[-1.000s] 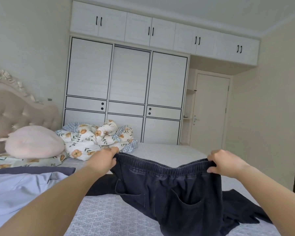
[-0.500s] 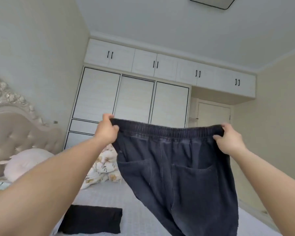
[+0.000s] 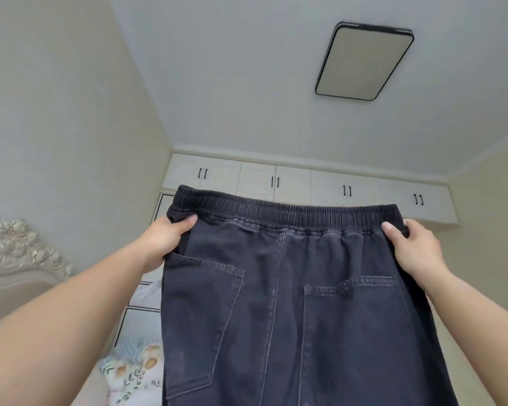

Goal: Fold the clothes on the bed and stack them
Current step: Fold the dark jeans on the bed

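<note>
A pair of dark denim trousers with an elastic waistband hangs in front of me, back pockets facing me. My left hand grips the left end of the waistband, thumb on the near side. My right hand grips the right end the same way. The waistband is stretched level between them, held high against the wardrobe. The legs drop out of view below the frame. The bed surface and the other clothes are hidden.
A white wardrobe with upper cupboards fills the far wall. A carved padded headboard stands at the left. A floral quilt shows at the lower left. A flat ceiling lamp is overhead.
Both hands have lifted the trousers off the bed and raised them high. The view has tilted up, so the bed has dropped out of sight and the ceiling now fills the top.
</note>
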